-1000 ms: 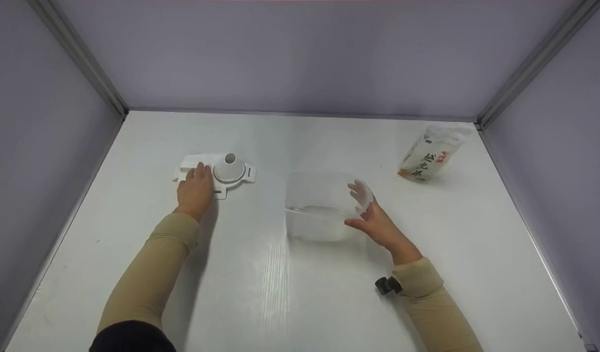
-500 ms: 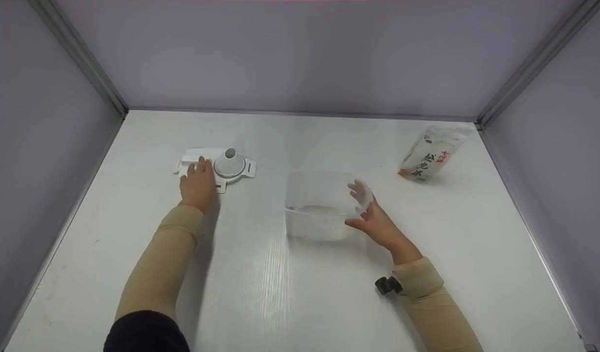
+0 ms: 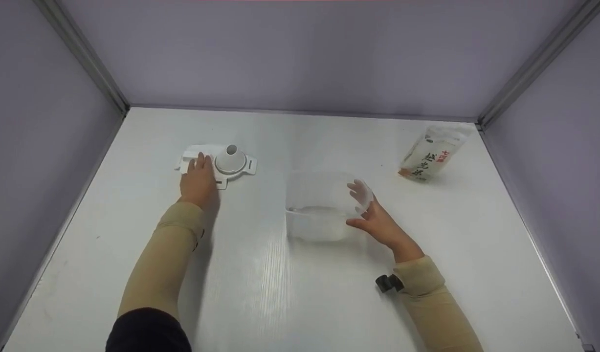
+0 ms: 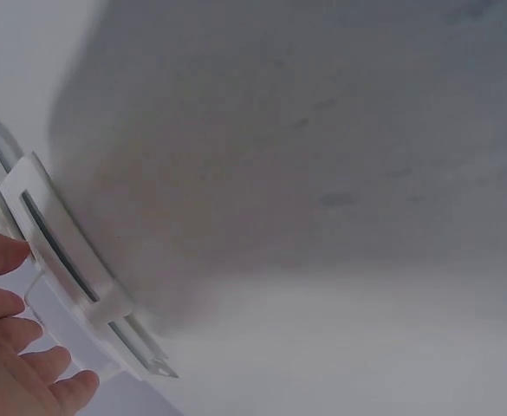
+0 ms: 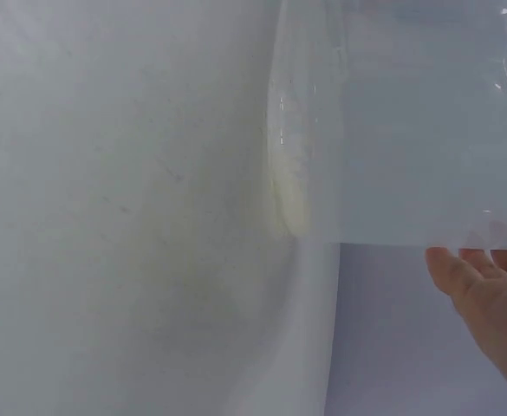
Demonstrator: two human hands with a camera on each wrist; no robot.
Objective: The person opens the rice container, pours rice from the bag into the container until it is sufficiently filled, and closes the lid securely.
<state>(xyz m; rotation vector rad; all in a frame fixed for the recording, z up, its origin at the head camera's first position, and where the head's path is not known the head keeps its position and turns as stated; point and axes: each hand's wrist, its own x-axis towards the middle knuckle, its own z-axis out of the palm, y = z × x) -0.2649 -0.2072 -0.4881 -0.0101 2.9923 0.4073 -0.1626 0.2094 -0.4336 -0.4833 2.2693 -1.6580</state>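
A white plastic lid (image 3: pixel 209 168) with a cone-shaped spout lies at the left of the table. My left hand (image 3: pixel 198 183) rests over it, fingers stretched across its top and hiding part of it. In the left wrist view my thumb touches near a slotted locking flap (image 4: pixel 58 247). Right of the middle stands a clear plastic container (image 3: pixel 314 227), its open top facing up. My right hand (image 3: pixel 375 222) holds its right side, thumb at the front and fingers behind the curved rim. Through the container wall, in the right wrist view, a pale yellowish patch shows near the base.
A transparent bag of rice (image 3: pixel 432 154) with printed characters stands at the back right of the white table (image 3: pixel 260 303). Grey-lilac panels (image 3: pixel 300 54) wall in the back and both sides. A small black device (image 3: pixel 388 283) sits at the right cuff.
My left hand and the white lid have slid a little toward the back of the table. The right hand and the clear container have stayed in place.
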